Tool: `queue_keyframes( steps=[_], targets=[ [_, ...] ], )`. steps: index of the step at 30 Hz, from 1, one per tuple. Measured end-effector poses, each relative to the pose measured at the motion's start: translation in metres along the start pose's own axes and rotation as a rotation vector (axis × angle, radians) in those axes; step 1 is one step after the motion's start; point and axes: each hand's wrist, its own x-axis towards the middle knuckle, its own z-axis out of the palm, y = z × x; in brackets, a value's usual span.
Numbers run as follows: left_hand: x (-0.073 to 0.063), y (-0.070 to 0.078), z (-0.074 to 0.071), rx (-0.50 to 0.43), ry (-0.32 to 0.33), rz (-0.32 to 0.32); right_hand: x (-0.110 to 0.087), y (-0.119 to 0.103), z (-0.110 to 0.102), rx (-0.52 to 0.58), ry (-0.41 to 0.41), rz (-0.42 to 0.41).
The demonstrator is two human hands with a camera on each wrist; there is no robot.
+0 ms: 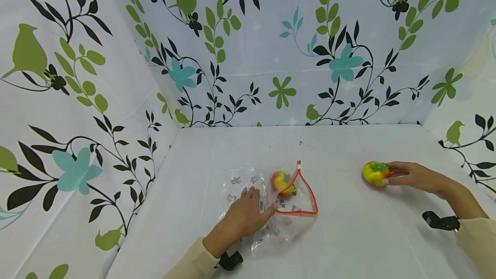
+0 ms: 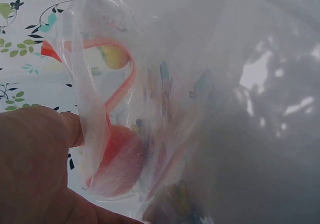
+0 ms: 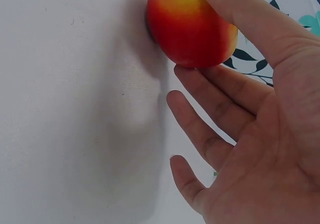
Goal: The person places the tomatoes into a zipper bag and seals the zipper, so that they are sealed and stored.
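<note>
On the white table lies a clear plastic bag (image 1: 277, 236) with small printed figures and a red zip edge (image 1: 311, 197). A red and yellow toy tomato (image 1: 280, 179) with a green top is at its mouth, seen partly through the plastic. My left hand (image 1: 243, 215) rests on the bag, fingers extended, the thumb near the red edge. To the right, my right hand (image 1: 420, 179) pinches a second toy tomato (image 1: 374, 174) between thumb and fingertips; the right wrist view shows its red underside (image 3: 192, 38), with two fingers off it.
The white table (image 1: 341, 236) runs back to a wall cloth (image 1: 248, 94) printed with leaves, birds and flowers. A similar cloth (image 1: 128, 55) hangs along the left side. Small dark specks (image 1: 300, 143) mark the table's far part.
</note>
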Motion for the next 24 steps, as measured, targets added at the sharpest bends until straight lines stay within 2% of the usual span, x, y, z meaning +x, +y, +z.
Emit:
queue_keyframes(
  steps=[8,13,24],
  targets=[
    [0.001,0.002,-0.002,-0.011,-0.007,-0.004,-0.001,0.002,0.002,-0.001,0.034,0.018],
    [0.001,0.001,-0.001,-0.004,-0.005,-0.003,0.0,-0.007,0.005,0.009,0.04,0.021],
    [0.0,0.001,-0.001,-0.001,-0.008,-0.008,0.003,-0.055,0.027,0.078,0.07,-0.116]
  ],
)
